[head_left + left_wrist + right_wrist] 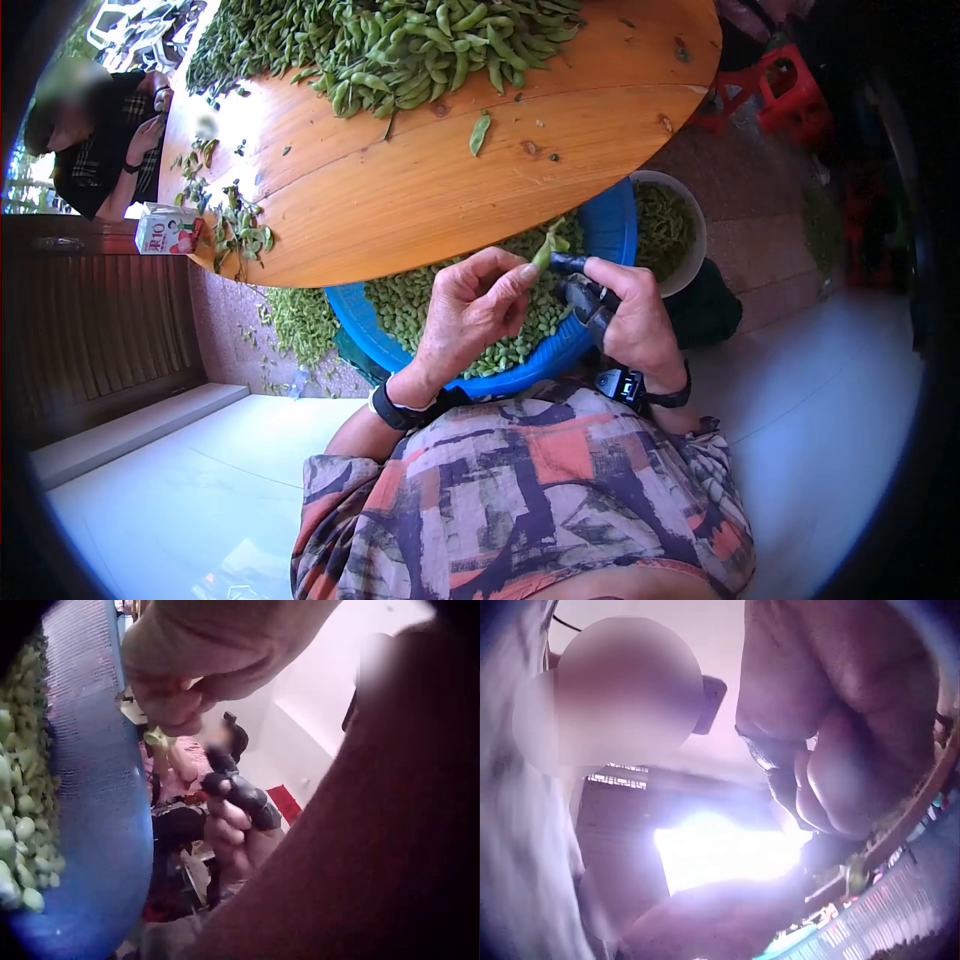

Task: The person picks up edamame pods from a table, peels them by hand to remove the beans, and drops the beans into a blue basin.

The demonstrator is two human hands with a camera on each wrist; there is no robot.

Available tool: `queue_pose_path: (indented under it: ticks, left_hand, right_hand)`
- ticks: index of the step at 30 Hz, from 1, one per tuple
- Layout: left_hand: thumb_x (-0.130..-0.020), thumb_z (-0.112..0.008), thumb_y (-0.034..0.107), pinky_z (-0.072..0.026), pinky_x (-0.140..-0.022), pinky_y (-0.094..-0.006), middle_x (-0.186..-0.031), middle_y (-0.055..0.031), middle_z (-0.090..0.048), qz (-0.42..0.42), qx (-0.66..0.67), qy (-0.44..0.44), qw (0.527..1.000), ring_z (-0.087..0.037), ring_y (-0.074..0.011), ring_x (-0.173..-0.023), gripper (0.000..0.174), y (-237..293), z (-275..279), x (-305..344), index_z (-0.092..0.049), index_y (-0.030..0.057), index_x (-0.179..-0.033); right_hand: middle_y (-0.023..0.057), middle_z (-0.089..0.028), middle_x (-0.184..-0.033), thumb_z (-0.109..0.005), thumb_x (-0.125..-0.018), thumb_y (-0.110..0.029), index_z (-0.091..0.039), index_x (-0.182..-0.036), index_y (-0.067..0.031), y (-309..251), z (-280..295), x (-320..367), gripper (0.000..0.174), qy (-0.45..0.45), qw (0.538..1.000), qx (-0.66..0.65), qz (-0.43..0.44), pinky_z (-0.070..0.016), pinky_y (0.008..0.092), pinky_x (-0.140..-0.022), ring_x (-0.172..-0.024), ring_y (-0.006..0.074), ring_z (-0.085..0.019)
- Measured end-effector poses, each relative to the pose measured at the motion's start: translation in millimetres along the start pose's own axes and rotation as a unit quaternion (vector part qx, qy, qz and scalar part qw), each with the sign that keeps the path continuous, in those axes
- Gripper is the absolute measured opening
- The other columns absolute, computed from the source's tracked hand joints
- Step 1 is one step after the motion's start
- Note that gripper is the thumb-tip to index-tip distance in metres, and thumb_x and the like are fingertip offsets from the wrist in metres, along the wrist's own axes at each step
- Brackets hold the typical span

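Note:
My left hand [475, 305] pinches a green soybean pod [543, 255] between thumb and forefinger, over a blue basket [626, 215] of shelled green soybeans [510, 350]. Facing it is my right hand [640, 315], with black coverings on its thumb and forefinger. Its covered forefinger comes right up to the pod in the head view, the thumb standing lower, the other fingers curled. In the left wrist view the basket's mesh wall [90, 750] rises beside the left hand [202, 667]. I cannot tell whether the right fingers grip anything.
A big heap of unshelled pods [430, 50] covers the far part of the wooden table [400, 200]; a single pod [480, 133] lies nearer. Stems and a carton [168, 232] sit at its left edge. Husks [300, 320] and a pale bowl [697, 205] flank the basket. Another person [100, 150] sits left.

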State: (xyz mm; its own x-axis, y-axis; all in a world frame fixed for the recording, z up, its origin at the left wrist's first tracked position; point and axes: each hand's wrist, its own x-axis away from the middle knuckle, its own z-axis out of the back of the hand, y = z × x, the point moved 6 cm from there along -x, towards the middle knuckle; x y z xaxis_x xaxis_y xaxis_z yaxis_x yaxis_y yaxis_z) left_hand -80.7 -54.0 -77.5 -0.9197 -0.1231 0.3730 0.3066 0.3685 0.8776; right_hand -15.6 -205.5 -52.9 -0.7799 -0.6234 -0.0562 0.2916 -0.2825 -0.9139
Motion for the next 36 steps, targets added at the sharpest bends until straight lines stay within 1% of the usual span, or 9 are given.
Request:
queue_pose_path:
  ticks: [4, 12, 14, 19, 21, 23, 29, 34, 36]
  left_hand:
    - [-0.095, -0.062, 0.015, -0.0347, -0.044, -0.0216, -0.061, 0.0013, -0.054, -0.058, -0.102, -0.013, 0.993, -0.046, -0.0051, -0.049, 0.017, -6.9, -0.7, 2.5, -0.062, -0.0004, -0.087]
    - [-0.094, -0.064, 0.014, -0.0338, -0.045, -0.0225, -0.062, 0.0023, -0.053, -0.305, -0.362, 0.018, 0.881, -0.045, -0.0052, -0.051, 0.015, 14.2, -2.6, 8.6, -0.061, 0.0005, -0.089]
    - [-0.093, -0.065, 0.018, -0.0334, -0.044, -0.0227, -0.062, 0.0023, -0.053, -0.030, -0.061, -0.064, 0.996, -0.045, -0.0065, -0.051, 0.016, -18.1, 6.3, -0.1, -0.062, 0.0016, -0.095]
    - [-0.095, -0.061, 0.021, -0.0310, -0.044, -0.0208, -0.073, 0.0007, -0.053, 0.059, 0.239, -0.175, 0.953, -0.045, -0.0068, -0.055, 0.020, -28.1, -2.4, -2.4, -0.063, 0.0041, -0.106]
    - [-0.097, -0.058, 0.020, -0.0269, -0.043, -0.0200, -0.066, 0.0008, -0.051, 0.082, 0.225, -0.117, 0.964, -0.038, -0.0049, -0.050, 0.015, -28.5, -0.5, -2.5, -0.060, 0.0047, -0.094]
    - [-0.094, -0.063, 0.017, -0.0366, -0.046, -0.0213, -0.078, 0.0015, -0.057, 0.042, 0.210, -0.175, 0.961, -0.049, -0.0059, -0.063, 0.020, -31.1, 1.1, -2.7, -0.060, 0.0042, -0.108]
    - [-0.091, -0.067, 0.012, -0.0435, -0.055, -0.0207, -0.071, -0.0005, -0.062, -0.188, -0.343, 0.007, 0.920, -0.053, -0.0049, -0.062, 0.013, -6.5, 12.6, 4.7, -0.061, 0.0010, -0.087]
    - [-0.103, -0.047, 0.025, -0.0436, -0.049, -0.0230, -0.072, -0.0075, -0.066, 0.010, -0.042, -0.111, 0.993, -0.060, -0.0109, -0.059, 0.034, -15.2, 17.0, -3.4, -0.061, -0.0002, -0.085]
    - [-0.103, -0.046, 0.025, -0.0437, -0.049, -0.0226, -0.074, -0.0072, -0.066, 0.019, -0.055, -0.118, 0.991, -0.059, -0.0099, -0.060, 0.034, -13.9, 19.6, -4.7, -0.061, -0.0004, -0.087]
  right_hand:
    - [-0.0052, -0.053, -0.066, -0.058, -0.085, -0.007, -0.063, -0.090, -0.0009, 18.0, -7.2, -1.3, 0.009, -0.074, 0.944, -0.279, -0.160, -0.0399, 0.0199, -0.050, -0.058, 0.0024, -0.051]
    - [-0.0047, -0.050, -0.062, -0.055, -0.090, -0.015, -0.062, -0.088, -0.0021, 25.3, -15.9, -7.3, 0.014, -0.109, 0.919, -0.344, -0.157, -0.0350, 0.0184, -0.046, -0.052, 0.0018, -0.046]
    - [-0.0045, -0.049, -0.062, -0.054, -0.090, -0.016, -0.062, -0.090, -0.0014, 25.9, -19.9, -7.4, 0.016, -0.106, 0.915, -0.354, -0.163, -0.0337, 0.0182, -0.045, -0.051, 0.0019, -0.044]
    - [-0.0044, -0.046, -0.062, -0.053, -0.092, -0.018, -0.060, -0.099, 0.0027, 31.0, -39.3, -4.9, 0.023, -0.098, 0.807, -0.550, -0.190, -0.0292, 0.0174, -0.042, -0.050, 0.0017, -0.040]
    - [-0.0037, -0.048, -0.064, -0.052, -0.094, -0.021, -0.059, -0.101, 0.0029, 32.1, -39.1, -6.1, 0.026, -0.110, 0.807, -0.552, -0.178, -0.0300, 0.0172, -0.043, -0.050, 0.0011, -0.039]
    - [-0.0003, -0.050, -0.068, -0.053, -0.094, -0.021, -0.061, -0.102, 0.0030, 27.1, -31.9, -8.0, 0.027, -0.104, 0.905, -0.394, -0.126, -0.0356, 0.0201, -0.050, -0.056, 0.0049, -0.044]
    - [0.0043, -0.052, -0.080, -0.060, -0.088, -0.015, -0.061, -0.096, 0.0019, 4.8, -25.4, -11.2, 0.019, -0.027, 0.983, -0.170, -0.064, -0.0399, 0.0250, -0.064, -0.072, 0.0116, -0.050]
    - [0.0064, -0.051, -0.078, -0.058, -0.083, -0.003, -0.060, -0.094, 0.0021, 18.2, -33.2, -3.7, 0.012, -0.119, 0.927, -0.338, -0.114, -0.0402, 0.0268, -0.061, -0.071, 0.0108, -0.049]
    - [0.0103, -0.050, -0.077, -0.059, -0.081, -0.001, -0.059, -0.092, 0.0016, 6.6, -30.2, -11.4, 0.012, -0.055, 0.981, -0.158, -0.099, -0.0422, 0.0315, -0.060, -0.068, 0.0180, -0.054]
